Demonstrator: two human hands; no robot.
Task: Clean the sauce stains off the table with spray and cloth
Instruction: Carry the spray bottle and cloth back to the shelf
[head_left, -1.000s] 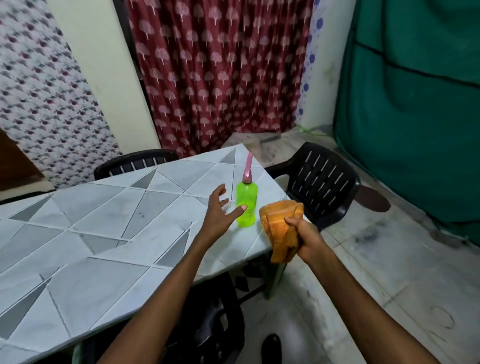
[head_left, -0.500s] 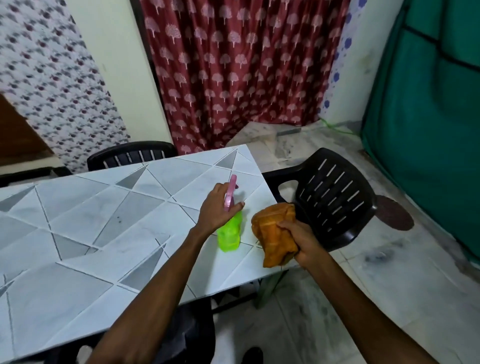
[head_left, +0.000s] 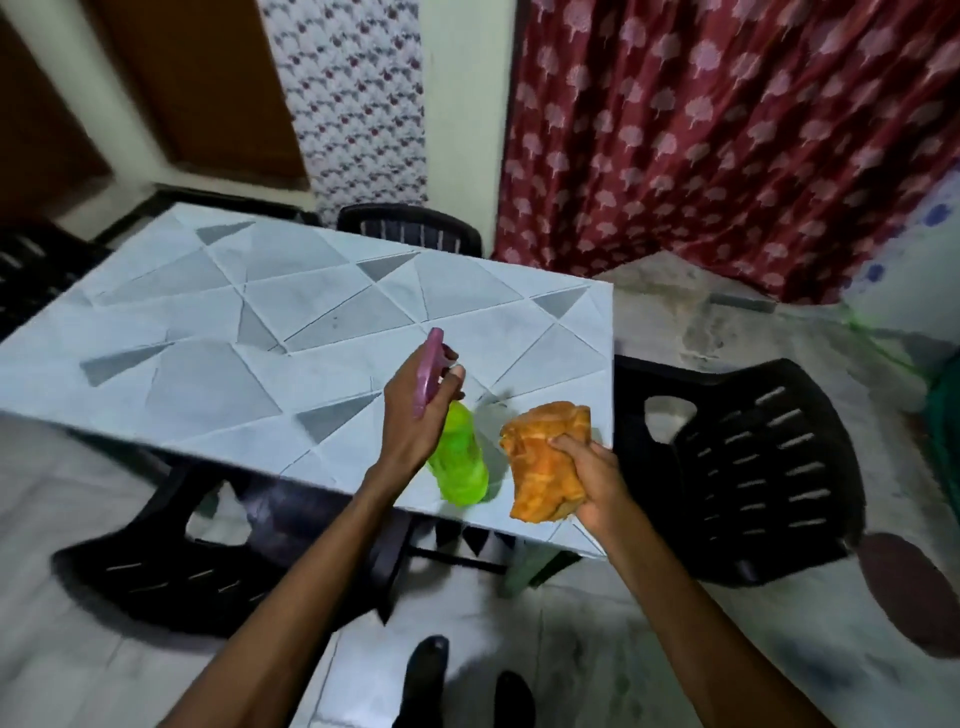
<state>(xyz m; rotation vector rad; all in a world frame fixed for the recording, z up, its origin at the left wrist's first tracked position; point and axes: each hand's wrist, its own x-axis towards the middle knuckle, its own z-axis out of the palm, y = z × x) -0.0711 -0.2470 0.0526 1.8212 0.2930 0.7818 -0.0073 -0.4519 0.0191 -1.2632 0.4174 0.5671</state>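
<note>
The grey table (head_left: 208, 364) spreads toward 10 o'clock. Above its near corner the green spray bottle (head_left: 460, 462) is tilted, gripped at the neck by the left hand (head_left: 415, 415). At its 3 o'clock the right hand (head_left: 592, 478) holds the bunched orange cloth (head_left: 545, 462)

1. One table (head_left: 311, 332) is counted.
2. One spray bottle (head_left: 460, 467) and one cloth (head_left: 540, 462) are seen.
3. Two hands are shown: the left hand (head_left: 415, 415) and the right hand (head_left: 597, 483).
4. Three black chairs (head_left: 753, 467) (head_left: 410, 228) (head_left: 156, 561) are counted. A possible fourth at the left edge is blurred.
5. Two shoes (head_left: 426, 670) (head_left: 514, 696) are seen.
</note>
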